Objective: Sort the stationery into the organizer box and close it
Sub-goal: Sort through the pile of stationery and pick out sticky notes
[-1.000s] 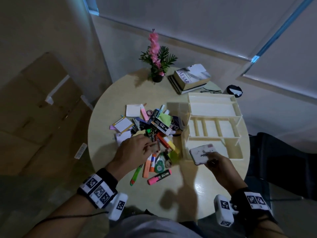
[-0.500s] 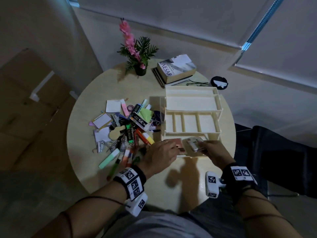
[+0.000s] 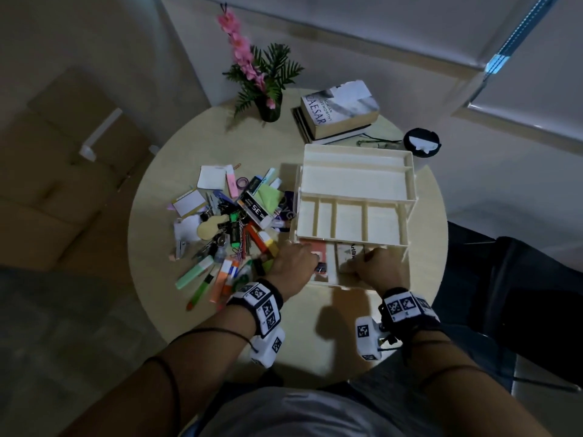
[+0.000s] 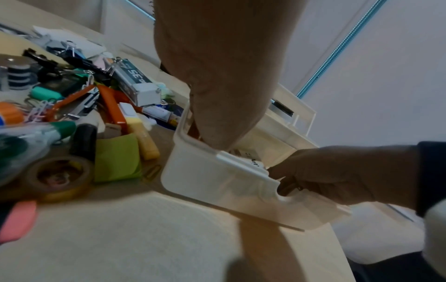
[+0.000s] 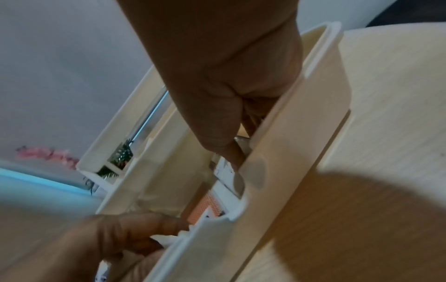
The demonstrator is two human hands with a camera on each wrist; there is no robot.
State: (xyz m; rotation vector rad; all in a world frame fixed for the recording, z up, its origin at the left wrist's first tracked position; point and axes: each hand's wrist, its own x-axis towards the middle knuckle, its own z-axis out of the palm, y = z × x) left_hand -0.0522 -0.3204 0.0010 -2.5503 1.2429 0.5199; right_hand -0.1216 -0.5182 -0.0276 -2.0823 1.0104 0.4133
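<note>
The cream organizer box (image 3: 356, 149) stands open on the round table, its tiers stepped back. Both hands are in its nearest bottom tray. My left hand (image 3: 310, 263) curls its fingers down onto the near end of an orange packet (image 3: 317, 250) at the tray's left. My right hand (image 3: 362, 263) holds a white packet (image 3: 350, 253) with dark lettering beside it, a finger (image 5: 231, 156) pressing it down behind the front wall (image 5: 301, 133). The fingertips are hidden inside the box (image 4: 217, 183). A pile of loose stationery (image 3: 233, 228) lies left of the box.
A potted pink flower (image 3: 269, 108) and stacked books (image 3: 340, 111) stand at the table's back. A black round object (image 3: 421, 141) sits off the back right. Markers, tape rolls (image 4: 60, 177) and clips crowd my left wrist. A dark seat (image 3: 504, 279) is at right.
My left hand left the pile with the orange packet and my right hand brought the white packet over. Both are now lowered into the box's near tray.
</note>
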